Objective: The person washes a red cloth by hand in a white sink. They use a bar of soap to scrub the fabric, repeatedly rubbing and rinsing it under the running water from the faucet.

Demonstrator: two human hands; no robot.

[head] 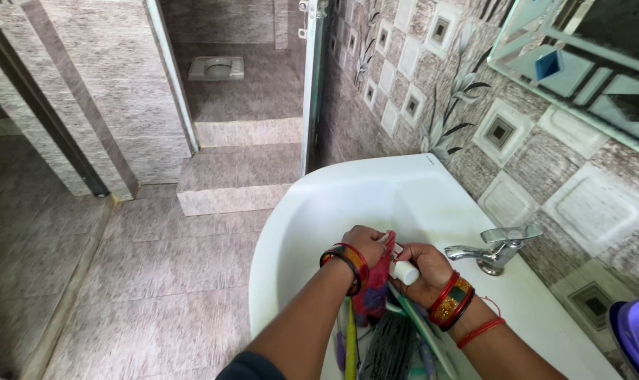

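Two forearms rise from the bottom edge toward a white sink (319,204), each wrist ringed with red and gold bangles. Between them the person holds a small white tube (402,268) with a round white cap facing the camera. The right hand (421,271) is clamped around the tube's body, fingers curled tight, with the cap poking out on the thumb side. The left hand (364,244) is closed too, its fingers bunched at the tube's far end and pressed against a red patterned cloth (376,285) that hangs down between the two hands. Both hands touch, hovering over the basin's near half.

Below the hands, inside the basin, lies a dark grey ribbed scrubbing pad (390,348), with a yellow-green handle (350,345) standing just beside it on the left and a pale green handle (418,331) slanting across on the right; what these handles belong to cannot be told.

On the sink's right rim stands a chrome tap (497,250), its spout pointing toward the right hand, close but not touching. At the bottom right corner a purple plastic container (636,334) sits on the rim. Behind the tap the wall carries grey tiles (516,141) with square and leaf patterns, and a mirror (580,63) hangs at top right. Beyond the sink, a step leads through an open door to a floor-level toilet pan (216,67).
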